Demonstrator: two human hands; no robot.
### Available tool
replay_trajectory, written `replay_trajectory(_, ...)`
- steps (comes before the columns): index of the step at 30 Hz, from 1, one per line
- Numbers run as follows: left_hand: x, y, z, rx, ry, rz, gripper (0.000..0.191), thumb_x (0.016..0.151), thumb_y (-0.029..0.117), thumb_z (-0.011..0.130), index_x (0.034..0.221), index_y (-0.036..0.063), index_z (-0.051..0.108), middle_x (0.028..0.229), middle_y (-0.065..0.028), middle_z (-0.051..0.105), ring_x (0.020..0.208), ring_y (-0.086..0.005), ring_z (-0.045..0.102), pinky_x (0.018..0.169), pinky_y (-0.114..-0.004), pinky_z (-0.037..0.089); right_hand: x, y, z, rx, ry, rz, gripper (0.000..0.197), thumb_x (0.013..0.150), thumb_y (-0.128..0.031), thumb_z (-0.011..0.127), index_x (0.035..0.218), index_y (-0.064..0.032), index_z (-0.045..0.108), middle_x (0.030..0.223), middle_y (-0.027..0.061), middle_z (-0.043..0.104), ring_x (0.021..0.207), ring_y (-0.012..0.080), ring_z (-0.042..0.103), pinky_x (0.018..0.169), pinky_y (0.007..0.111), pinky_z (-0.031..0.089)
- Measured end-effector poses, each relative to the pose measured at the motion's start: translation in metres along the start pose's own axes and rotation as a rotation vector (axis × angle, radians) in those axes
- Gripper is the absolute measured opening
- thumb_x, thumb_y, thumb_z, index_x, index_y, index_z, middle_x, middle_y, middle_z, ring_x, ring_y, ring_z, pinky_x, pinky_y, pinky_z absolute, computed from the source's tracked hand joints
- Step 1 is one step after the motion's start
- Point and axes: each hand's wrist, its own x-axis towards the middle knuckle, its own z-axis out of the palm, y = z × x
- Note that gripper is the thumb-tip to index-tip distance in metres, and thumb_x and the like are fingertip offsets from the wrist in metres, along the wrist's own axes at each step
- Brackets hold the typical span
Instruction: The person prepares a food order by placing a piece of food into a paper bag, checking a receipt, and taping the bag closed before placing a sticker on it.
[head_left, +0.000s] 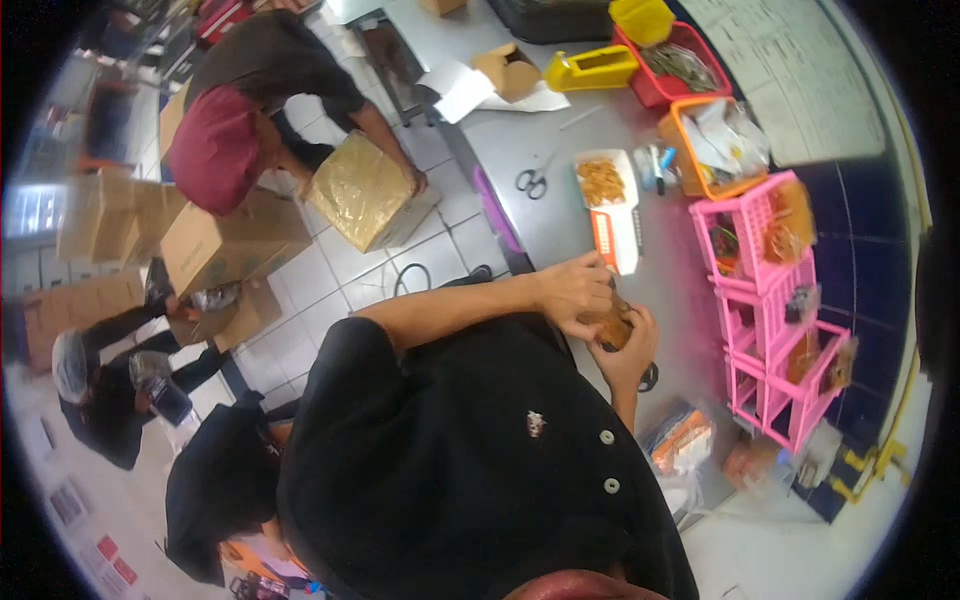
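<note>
My left hand (576, 294) and my right hand (628, 349) meet at the near side of a metal table (525, 135). Between them they hold a small brown object (616, 328) with a dark edge; the fingers cover much of it, and its kind cannot be told. Just beyond the left hand lies a white paper tray (627, 217) with brown food pieces (601, 182) in its far part. Farther off are black-handled scissors (531, 184) and a black marker (660, 185). A dark ring-shaped thing (648, 377) sits beside my right wrist.
Pink stacked baskets (765, 360), an orange basket (682, 142) and a red basket (724, 75) line the wall. A yellow tape dispenser (592, 68) stands at the far side. On the left, a person in a maroon cap handles a taped box (364, 191); other people are near cardboard boxes (232, 240).
</note>
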Motion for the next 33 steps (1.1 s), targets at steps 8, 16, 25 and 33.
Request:
replay_trajectory(8,0.003,-0.001,0.0,-0.097,-0.012,-0.119,0.023,0.074,0.027,0.074,0.078,0.0083,0.062,0.082,-0.0071,0.059,0.084,-0.0268,0.056,0.084,-0.044,0.042,0.028,0.0,-0.028,-0.038,-0.191,-0.054,0.071,0.064,-0.03,0.09,0.127,-0.0129,0.061,0.135,0.0113,0.054,0.129,0.0349,0.049,0.109,0.052,0.038)
replay_trajectory(16,-0.014,0.001,0.003,0.051,0.129,-0.147,0.021,0.076,0.03,0.064,0.08,0.0096,0.062,0.093,-0.0062,0.062,0.093,-0.0292,0.058,0.093,-0.054,0.039,0.037,-0.024,-0.017,0.003,-0.267,-0.122,0.07,0.067,-0.034,0.088,0.129,-0.0135,0.063,0.136,0.0095,0.053,0.131,0.0326,0.046,0.113,0.054,0.032)
replay_trajectory(25,-0.013,0.005,0.002,0.162,0.045,-0.15,0.024,0.079,0.036,0.061,0.074,0.0126,0.058,0.075,-0.0028,0.052,0.084,-0.0251,0.053,0.089,-0.052,0.037,0.041,-0.031,-0.012,-0.069,-0.381,-0.011,0.068,0.063,-0.035,0.089,0.123,-0.0113,0.066,0.128,0.011,0.051,0.123,0.0356,0.046,0.108,0.053,0.034)
replay_trajectory(33,-0.003,0.008,-0.019,0.02,-0.063,0.05,0.026,0.08,0.037,0.068,0.076,0.0122,0.06,0.075,-0.0019,0.054,0.081,-0.0256,0.052,0.077,-0.045,0.041,0.04,-0.009,-0.022,0.089,-0.416,-0.301,0.057,0.064,-0.024,0.093,0.116,-0.0134,0.071,0.132,0.0139,0.05,0.126,0.0385,0.047,0.106,0.052,0.042)
